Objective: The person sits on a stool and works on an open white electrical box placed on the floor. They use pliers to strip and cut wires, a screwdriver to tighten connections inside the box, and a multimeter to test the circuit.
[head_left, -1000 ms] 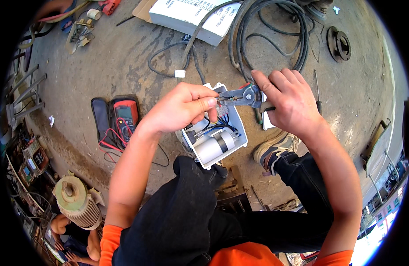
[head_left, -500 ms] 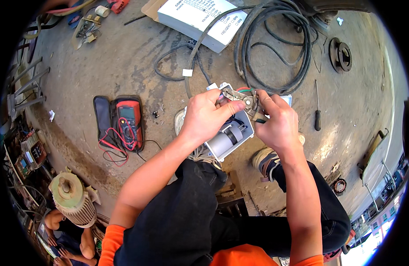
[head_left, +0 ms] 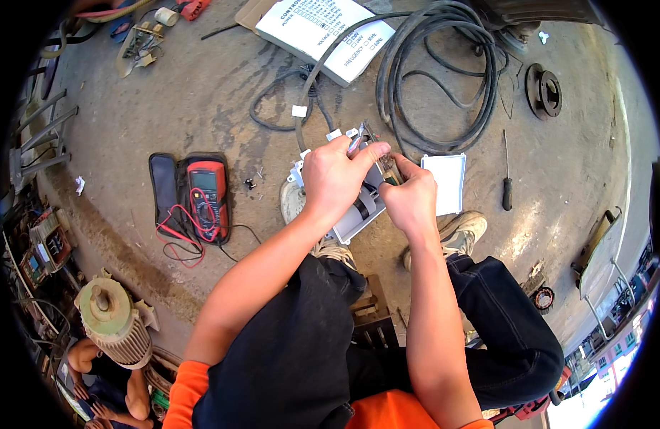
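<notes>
Over a grey plastic box (head_left: pixel 353 227) I hold a wire stripper (head_left: pixel 388 166), its metal jaws tilted up away from me. My right hand (head_left: pixel 412 199) is closed round its handles. My left hand (head_left: pixel 331 180) is pinched on thin coloured wires (head_left: pixel 354 149) beside the jaws, its thumb reaching across toward the tool. My fingers hide the wire ends. Inside the box lies a grey cylinder with a black band (head_left: pixel 361 207). The box's white lid (head_left: pixel 446 184) lies on the floor to the right of my right hand.
A red multimeter (head_left: pixel 207 193) in its case lies left, with loose screws (head_left: pixel 250 184) nearby. Coiled black cable (head_left: pixel 391 86) and a white carton (head_left: pixel 330 36) are ahead. A screwdriver (head_left: pixel 507 189) lies right. An electric motor (head_left: pixel 114 318) stands near another person (head_left: pixel 119 390) at lower left.
My right hand has moved left and the wire stripper has turned from lying crosswise to pointing away from me. The white lid and my right shoe now show more fully.
</notes>
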`<move>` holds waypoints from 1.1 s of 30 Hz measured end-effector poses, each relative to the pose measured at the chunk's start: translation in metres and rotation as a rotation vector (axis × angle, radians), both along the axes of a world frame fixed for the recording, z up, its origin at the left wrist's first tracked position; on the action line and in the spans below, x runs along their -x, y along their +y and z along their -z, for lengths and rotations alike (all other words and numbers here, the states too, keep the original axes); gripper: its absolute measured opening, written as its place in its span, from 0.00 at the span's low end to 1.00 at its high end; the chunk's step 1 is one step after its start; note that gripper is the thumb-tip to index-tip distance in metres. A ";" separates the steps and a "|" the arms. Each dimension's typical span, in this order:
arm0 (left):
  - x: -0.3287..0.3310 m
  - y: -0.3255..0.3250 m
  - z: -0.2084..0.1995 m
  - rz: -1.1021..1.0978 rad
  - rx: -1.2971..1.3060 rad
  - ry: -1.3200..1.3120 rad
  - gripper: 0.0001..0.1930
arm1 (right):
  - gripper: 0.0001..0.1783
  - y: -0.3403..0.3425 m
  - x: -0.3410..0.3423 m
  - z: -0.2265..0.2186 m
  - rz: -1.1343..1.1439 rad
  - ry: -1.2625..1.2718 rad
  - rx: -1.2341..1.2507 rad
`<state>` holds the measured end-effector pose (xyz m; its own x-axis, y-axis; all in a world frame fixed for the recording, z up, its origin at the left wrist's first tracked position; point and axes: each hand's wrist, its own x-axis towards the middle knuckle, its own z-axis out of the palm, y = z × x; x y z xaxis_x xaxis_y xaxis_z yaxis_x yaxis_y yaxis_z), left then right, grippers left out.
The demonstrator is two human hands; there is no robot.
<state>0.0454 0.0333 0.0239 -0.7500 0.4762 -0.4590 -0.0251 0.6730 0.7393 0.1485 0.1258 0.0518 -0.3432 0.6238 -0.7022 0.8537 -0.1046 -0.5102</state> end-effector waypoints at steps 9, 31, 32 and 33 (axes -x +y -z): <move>-0.012 0.001 -0.008 0.148 -0.099 0.311 0.27 | 0.30 0.027 0.014 0.061 0.206 -0.044 0.074; 0.018 -0.029 -0.007 0.288 -0.354 -0.311 0.10 | 0.22 0.036 -0.012 -0.001 0.502 0.746 0.495; 0.019 -0.028 -0.009 0.372 -0.325 -0.210 0.11 | 0.22 0.032 -0.006 -0.007 0.509 0.749 0.481; 0.022 -0.028 -0.011 0.452 -0.296 -0.109 0.11 | 0.22 0.029 -0.002 -0.014 0.514 0.751 0.469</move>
<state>0.0238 0.0051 0.0354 -0.3959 0.8605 -0.3205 0.1311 0.3984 0.9078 0.1504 0.1551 0.0653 -0.5633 0.5375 -0.6275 0.1263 -0.6945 -0.7083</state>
